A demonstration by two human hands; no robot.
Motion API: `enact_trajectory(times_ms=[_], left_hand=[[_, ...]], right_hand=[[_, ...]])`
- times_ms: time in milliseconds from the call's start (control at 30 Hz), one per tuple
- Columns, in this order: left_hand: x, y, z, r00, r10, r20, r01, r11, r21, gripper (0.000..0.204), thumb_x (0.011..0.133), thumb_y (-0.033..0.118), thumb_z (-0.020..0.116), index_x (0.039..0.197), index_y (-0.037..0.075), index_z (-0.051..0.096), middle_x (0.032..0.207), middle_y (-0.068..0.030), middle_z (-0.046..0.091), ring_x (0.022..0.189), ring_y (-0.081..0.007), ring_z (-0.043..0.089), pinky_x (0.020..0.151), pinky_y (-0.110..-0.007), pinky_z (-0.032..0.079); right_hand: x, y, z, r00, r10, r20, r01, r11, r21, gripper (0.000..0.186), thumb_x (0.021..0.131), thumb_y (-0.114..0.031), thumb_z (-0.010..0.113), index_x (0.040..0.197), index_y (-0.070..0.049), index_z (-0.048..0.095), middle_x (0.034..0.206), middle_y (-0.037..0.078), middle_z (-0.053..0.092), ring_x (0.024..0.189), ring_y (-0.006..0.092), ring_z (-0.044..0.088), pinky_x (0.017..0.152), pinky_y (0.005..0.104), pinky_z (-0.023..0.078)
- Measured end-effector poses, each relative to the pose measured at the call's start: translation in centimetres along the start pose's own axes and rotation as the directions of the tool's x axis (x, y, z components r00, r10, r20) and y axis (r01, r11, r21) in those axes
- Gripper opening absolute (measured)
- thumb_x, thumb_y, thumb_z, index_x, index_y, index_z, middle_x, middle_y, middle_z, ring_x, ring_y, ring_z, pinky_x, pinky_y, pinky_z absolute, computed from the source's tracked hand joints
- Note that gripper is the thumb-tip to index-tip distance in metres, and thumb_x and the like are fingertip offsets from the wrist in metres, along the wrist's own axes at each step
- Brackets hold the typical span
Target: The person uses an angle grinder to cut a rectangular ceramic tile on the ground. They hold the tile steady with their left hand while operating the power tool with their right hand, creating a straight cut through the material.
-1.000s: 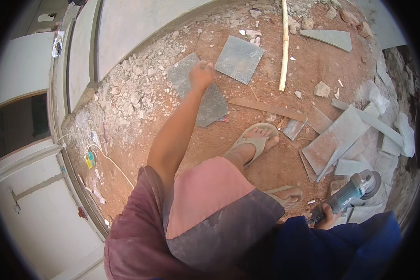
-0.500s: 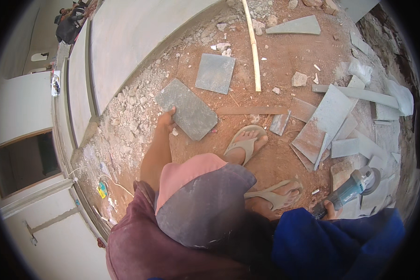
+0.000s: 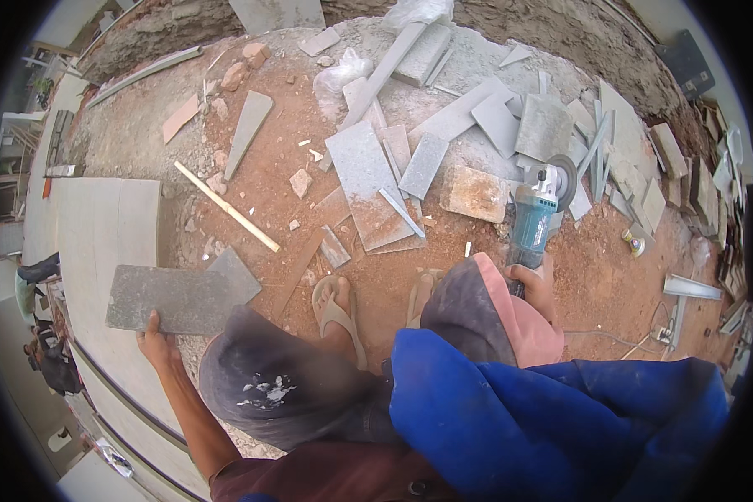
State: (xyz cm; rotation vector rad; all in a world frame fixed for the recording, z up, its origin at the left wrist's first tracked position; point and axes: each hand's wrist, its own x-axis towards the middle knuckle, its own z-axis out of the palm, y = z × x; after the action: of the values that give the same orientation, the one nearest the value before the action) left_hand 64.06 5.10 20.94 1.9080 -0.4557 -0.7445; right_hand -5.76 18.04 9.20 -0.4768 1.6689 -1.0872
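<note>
My left hand (image 3: 157,339) grips a dark grey rectangular stone tile (image 3: 176,291) by its near edge, out to the left of my knees, with another grey tile (image 3: 238,266) partly behind it. My right hand (image 3: 530,289) is closed round the lower body of a teal angle grinder (image 3: 534,222), whose disc (image 3: 566,180) points away from me beside my right knee. Just beyond the grinder lies a rust-stained stone block (image 3: 471,194).
Stone offcuts (image 3: 360,180) are scattered ahead of my sandaled feet, with a pale stick (image 3: 226,207) to their left. Stacked slabs (image 3: 682,171) and a cord (image 3: 607,335) are on the right. Other people (image 3: 54,368) are at the far left beyond a concrete slab (image 3: 105,226).
My view has swung to the right, bringing the offcuts to the middle. My left hand has taken hold of the dark tile and raised it. The grinder now points upward in the picture.
</note>
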Motion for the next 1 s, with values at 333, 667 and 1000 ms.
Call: enact_trajectory(times_ms=[333,667,1000], left_hand=[[-2.4,9.0,30.5,0.78,0.064,0.623,-0.098,0.995,0.021,0.048,0.096,0.002,0.071,0.141,-0.002,0.054,0.135,-0.0173,0.063,0.125,-0.0339,0.063,0.111,-0.049,0.052],[-25.9,-7.1,49.3,0.558,0.005,0.83,0.21,0.967,-0.147,0.054,0.095,-0.007,0.068,0.143,0.006,0.046,0.137,-0.0164,0.062,0.124,-0.0338,0.064,0.104,-0.056,0.056],[-34.4,-21.7,44.4,0.591,-0.27,0.76,0.457,0.888,-0.04,0.05,0.101,0.018,0.075,0.139,-0.003,0.049,0.135,-0.02,0.061,0.123,-0.0372,0.065,0.101,-0.05,0.061]], right_hand=[[-8.9,6.6,-6.9,0.934,-0.017,-0.356,0.054,0.994,0.095,0.036,0.074,-0.017,0.084,0.101,-0.005,0.065,0.083,-0.001,0.063,0.07,0.0117,0.06,0.065,0.0305,0.049],[-14.4,16.2,-7.2,0.832,-0.039,-0.553,0.132,0.983,0.129,0.03,0.069,-0.018,0.078,0.092,-0.006,0.063,0.079,-0.003,0.059,0.07,0.0092,0.055,0.064,0.0298,0.046],[-15.7,18.6,-7.1,0.82,0.007,-0.573,0.1,0.983,0.154,0.033,0.067,-0.021,0.078,0.093,-0.005,0.063,0.08,-0.003,0.06,0.07,0.0093,0.055,0.064,0.0291,0.045]])
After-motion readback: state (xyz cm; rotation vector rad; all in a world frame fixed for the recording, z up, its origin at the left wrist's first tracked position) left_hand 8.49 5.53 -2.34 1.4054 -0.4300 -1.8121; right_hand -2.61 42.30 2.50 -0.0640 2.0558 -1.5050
